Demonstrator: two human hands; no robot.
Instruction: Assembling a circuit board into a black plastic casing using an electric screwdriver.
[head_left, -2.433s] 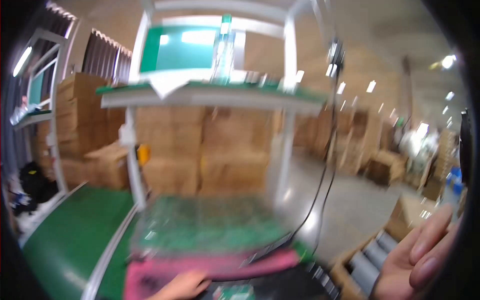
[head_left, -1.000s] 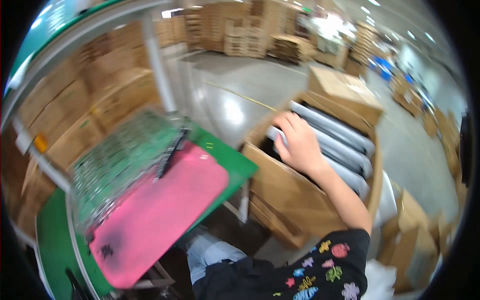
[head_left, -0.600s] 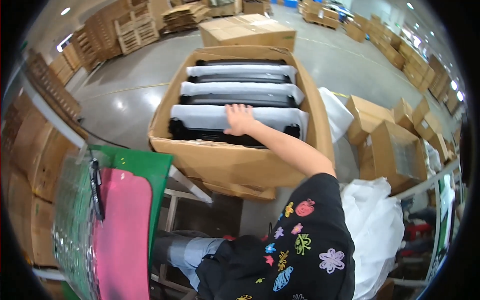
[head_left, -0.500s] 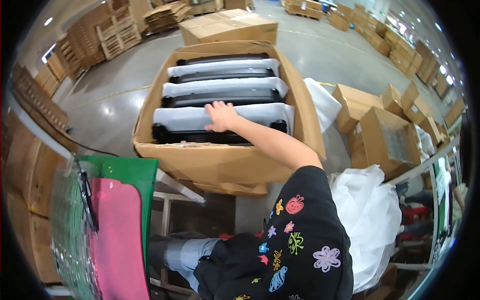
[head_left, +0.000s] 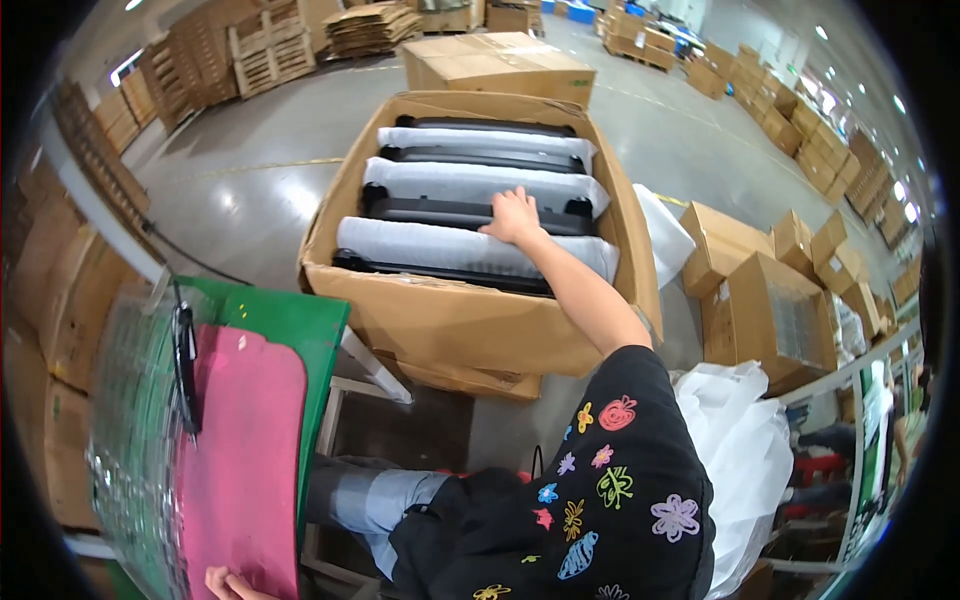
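Observation:
In the open cardboard box, my right hand reaches over a long black plastic piece with chunky dark corner blocks. The fingers are bent over its upper edge and closed on it. White foam sheets stand between several such black pieces, lined up in rows. Another foam sheet lies just in front of the hand, with a black piece along its near side. My left hand shows only in part at the lower edge, over a pink mat, fingers loosely bent and apart, with nothing seen in them.
The mat lies on a green board at left, beside clear plastic sheets and a black-handled tool. A closed carton stands behind the box. More cartons and white plastic wrapping are at right.
My right hand has moved from the nearest foam sheet to the black piece behind it. My left hand has come into view at the lower left. The view has shifted.

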